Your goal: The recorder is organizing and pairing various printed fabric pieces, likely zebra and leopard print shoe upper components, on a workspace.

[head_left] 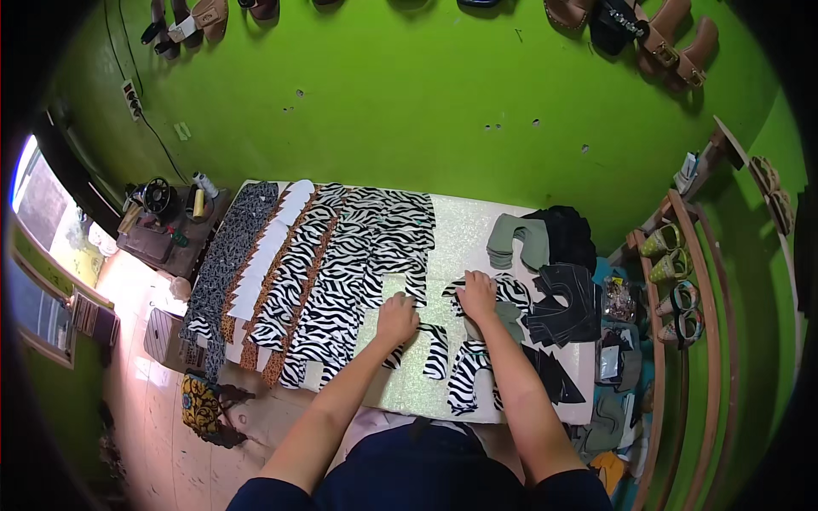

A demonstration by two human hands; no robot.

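My left hand [398, 318] rests low over the table, its fingers apart and touching the lower edge of a zebra-print cut piece [416, 288]. My right hand [476, 295] lies with its thumb apart from the fingers on a curved zebra-print piece [509, 289]. Grey-green pieces [508, 317] show beside that wrist. Nearer to me, between my forearms, are a bent zebra-print piece [436, 353] and another curved one [466, 379]. What lies under my palms is hidden.
Overlapping rows of zebra-print pieces [328, 289] cover the table's left side, beside white jagged-edged strips [264, 264]. Grey-green curved pieces [521, 238] and black pieces [562, 302] lie right. A sewing machine [159, 198] stands left; a wooden shoe rack [673, 281] stands right.
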